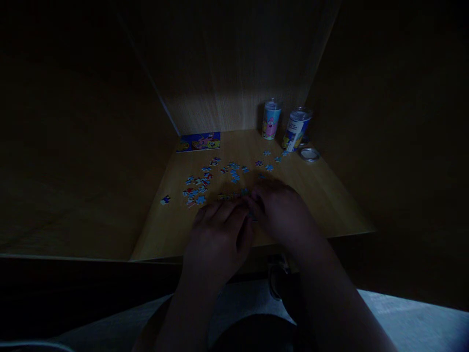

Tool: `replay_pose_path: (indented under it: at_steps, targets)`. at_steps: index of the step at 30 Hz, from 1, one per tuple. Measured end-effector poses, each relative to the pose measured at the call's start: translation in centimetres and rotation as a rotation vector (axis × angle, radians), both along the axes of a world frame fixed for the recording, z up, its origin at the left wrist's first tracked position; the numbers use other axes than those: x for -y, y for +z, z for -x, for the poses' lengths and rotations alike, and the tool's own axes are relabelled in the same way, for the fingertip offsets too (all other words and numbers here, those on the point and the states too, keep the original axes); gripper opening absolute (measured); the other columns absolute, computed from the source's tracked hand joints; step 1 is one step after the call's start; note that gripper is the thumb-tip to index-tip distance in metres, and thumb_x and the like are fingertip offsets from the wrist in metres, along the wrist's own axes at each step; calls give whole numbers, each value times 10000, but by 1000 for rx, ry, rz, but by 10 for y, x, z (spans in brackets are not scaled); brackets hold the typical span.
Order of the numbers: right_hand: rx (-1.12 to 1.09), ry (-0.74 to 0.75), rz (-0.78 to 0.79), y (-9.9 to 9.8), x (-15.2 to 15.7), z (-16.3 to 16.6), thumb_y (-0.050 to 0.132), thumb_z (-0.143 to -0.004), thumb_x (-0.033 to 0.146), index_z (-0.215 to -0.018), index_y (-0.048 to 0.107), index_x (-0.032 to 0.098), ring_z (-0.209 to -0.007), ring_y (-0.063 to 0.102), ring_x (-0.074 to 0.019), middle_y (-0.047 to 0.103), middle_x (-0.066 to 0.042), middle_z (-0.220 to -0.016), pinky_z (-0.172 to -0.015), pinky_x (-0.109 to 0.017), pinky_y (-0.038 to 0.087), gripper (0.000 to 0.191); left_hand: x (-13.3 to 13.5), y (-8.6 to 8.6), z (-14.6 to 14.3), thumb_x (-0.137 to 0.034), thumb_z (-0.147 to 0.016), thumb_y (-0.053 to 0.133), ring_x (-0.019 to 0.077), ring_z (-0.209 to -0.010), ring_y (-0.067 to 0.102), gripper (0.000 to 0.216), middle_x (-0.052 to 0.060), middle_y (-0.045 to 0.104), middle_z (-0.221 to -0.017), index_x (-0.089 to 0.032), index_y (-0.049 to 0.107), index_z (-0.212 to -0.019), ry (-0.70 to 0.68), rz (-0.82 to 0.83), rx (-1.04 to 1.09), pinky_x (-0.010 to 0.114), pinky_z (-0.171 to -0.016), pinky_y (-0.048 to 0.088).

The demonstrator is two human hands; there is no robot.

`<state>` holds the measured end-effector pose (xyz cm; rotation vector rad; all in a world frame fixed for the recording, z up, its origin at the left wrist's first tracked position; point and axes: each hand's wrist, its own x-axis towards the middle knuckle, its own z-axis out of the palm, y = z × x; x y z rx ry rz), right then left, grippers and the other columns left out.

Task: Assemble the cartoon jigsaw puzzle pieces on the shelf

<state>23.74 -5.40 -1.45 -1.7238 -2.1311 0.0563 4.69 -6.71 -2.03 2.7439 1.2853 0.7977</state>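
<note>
In the dim head view, my left hand (218,234) rests at the table's front, fingers close together and bent down over a joined strip of jigsaw puzzle pieces (229,196). My right hand (280,210) meets it from the right. Its thumb and forefinger are pinched together at the strip's right end, seemingly on a puzzle piece that the fingers mostly cover. Most of the joined part lies hidden under both hands. Beyond them spread loose jigsaw pieces (234,175), with another group (200,188) to the left and a few (269,167) to the right.
A picture card (205,141) with cartoon figures lies at the back left. Two cartoon-printed cans (271,122) (296,129) stand at the back right, a round lid (309,154) beside them. Wooden panels (234,110) enclose the tabletop (161,239) at the back and sides.
</note>
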Motion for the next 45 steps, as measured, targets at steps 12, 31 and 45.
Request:
replay_pose_path:
  at_steps: [12,31,45]
  targets:
    - [-3,-6,11,3,1,1,621,-1106,341,-909,685,202,-849,647,-236,738,-75,-908,-766,-364,416,249,0,1,0,-215,-1049,630,330,-1142,727,206,86,797,-1295,-201,756,-1211,-12,-11,19,575,-1016,598]
    - [-9,2,-5,0,0,0,640,-1092,318,-916,669,206,-846,640,-228,739,-74,-920,-765,-353,400,211,0,1,0,-215,-1045,639,328,-1153,729,210,80,796,-1307,-214,751,-1223,-9,0,22,572,-1028,587]
    - [7,-12,17,2,1,0,627,-1097,341,-930,693,200,-857,644,-238,748,-84,-928,-772,-358,414,229,2,2,0,-227,-1059,622,335,-1182,719,190,85,794,-1306,-215,752,-1198,-7,26,13,573,-1040,579]
